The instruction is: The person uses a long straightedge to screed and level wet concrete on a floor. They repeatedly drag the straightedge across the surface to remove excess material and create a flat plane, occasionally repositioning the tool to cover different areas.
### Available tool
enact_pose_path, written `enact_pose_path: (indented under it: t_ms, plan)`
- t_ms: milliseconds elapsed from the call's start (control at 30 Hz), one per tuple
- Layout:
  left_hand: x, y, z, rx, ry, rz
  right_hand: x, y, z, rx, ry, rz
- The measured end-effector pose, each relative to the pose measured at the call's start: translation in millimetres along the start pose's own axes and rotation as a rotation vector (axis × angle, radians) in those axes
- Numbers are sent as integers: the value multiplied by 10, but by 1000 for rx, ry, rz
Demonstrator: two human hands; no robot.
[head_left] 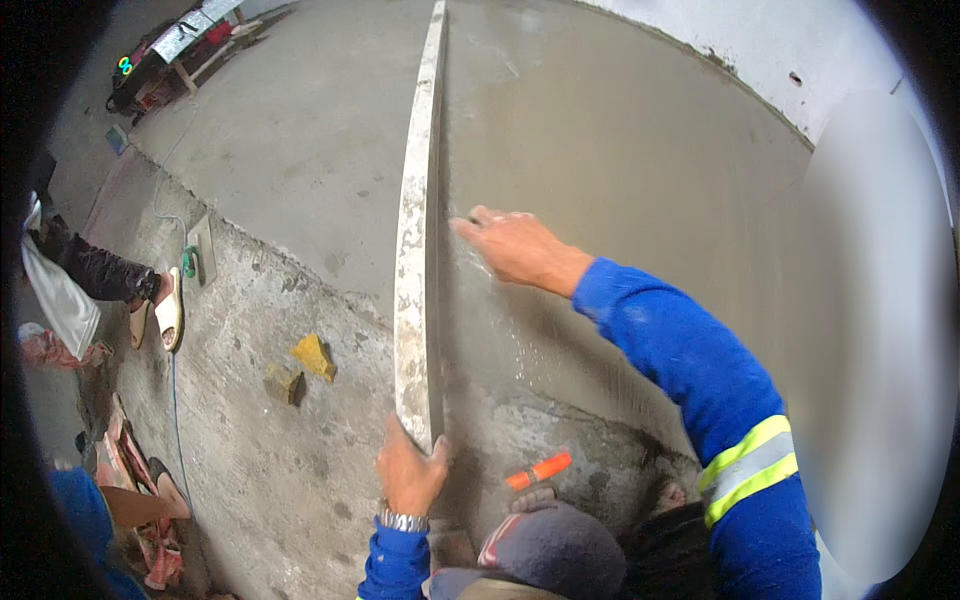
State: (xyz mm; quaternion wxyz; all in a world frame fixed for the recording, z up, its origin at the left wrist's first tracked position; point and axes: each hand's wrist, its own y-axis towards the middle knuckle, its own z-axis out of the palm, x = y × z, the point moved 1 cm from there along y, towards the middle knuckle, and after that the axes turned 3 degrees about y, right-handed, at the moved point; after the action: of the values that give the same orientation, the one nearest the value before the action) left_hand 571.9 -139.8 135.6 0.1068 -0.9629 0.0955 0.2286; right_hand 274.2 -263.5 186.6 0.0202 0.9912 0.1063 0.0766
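Note:
A long, pale, mortar-stained straightedge bar (415,230) runs away from me across the floor. My left hand (410,470) grips its near end, thumb on the right side and fingers on the left. To the right of the bar, my right hand (515,245) hovers over smooth, wet-looking grey screed (620,180). Its fingers are curled together near the thumb; a small dark spot shows between them, too small to name. On rough concrete near my left hand lies a short orange object (540,470), like a tool handle.
Two yellowish chunks (315,357) lie left of the bar. Farther left are a green-handled trowel (203,250), a thin cable (176,420) and a person's slippered foot (170,310). Another person sits at lower left. A dark grey striped cloth item (560,550) is below me. A white wall (740,40) rises behind.

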Motion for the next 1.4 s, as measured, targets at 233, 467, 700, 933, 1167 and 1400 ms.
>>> enact_pose_path:
  t_ms: [233,467,700,933,1167,1400]
  plan:
    - [144,-547,-660,16,-42,4,110,1140,472,-399,-308,-311]
    - [361,-1098,-680,160,-6,-130,226,1339,489,17,-334,-558]
    - [900,-1314,-295,136,124,-95,151,647,135,-38,-326,-561]
    - [646,-638,243,-303,425,71,-790,-160,-329,-112,-306,-320]
    - [-306,-129,730,-83,398,202,-1963,-1324,-232,22,-308,-35]
    - [-971,353,1111,-51,407,413,-2803,-1967,92,49,-254,168]
